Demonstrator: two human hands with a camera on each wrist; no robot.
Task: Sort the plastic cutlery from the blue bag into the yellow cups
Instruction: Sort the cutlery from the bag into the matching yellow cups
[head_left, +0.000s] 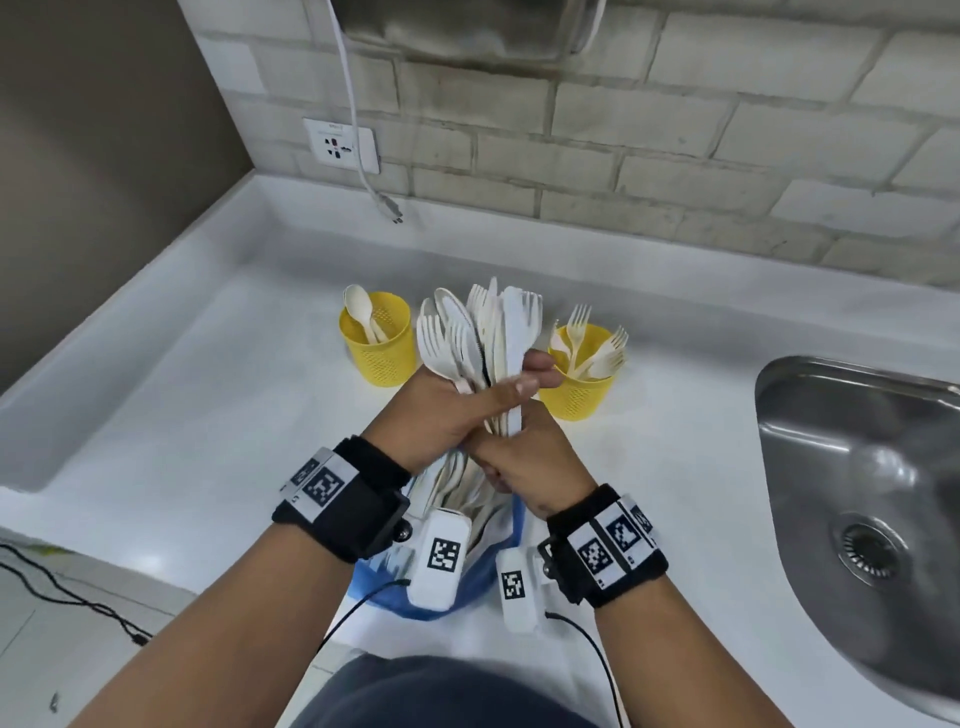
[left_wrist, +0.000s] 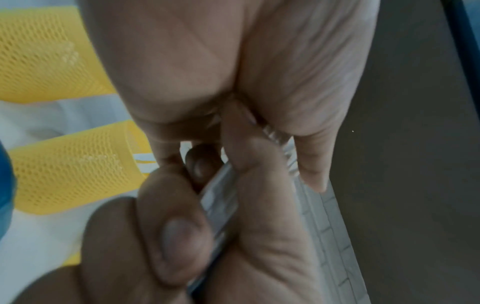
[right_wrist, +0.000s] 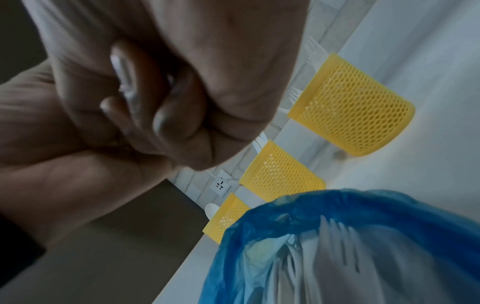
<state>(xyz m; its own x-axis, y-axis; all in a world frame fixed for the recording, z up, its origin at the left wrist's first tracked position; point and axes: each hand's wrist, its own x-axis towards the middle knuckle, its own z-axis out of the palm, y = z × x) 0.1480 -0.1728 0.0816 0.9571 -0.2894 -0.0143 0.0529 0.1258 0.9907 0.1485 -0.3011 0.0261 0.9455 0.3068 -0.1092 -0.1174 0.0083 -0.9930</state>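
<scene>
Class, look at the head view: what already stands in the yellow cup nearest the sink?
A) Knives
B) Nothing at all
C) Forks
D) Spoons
C: fork tines stick up out of the yellow cup on the side of the sink, while the cup at the far left holds spoons.

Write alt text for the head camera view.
Two hands, left hand above right hand, grip a bundle of cutlery over a blue bag on a white counter. Behind stand a yellow cup with spoons and another with forks; a sink lies right.
</scene>
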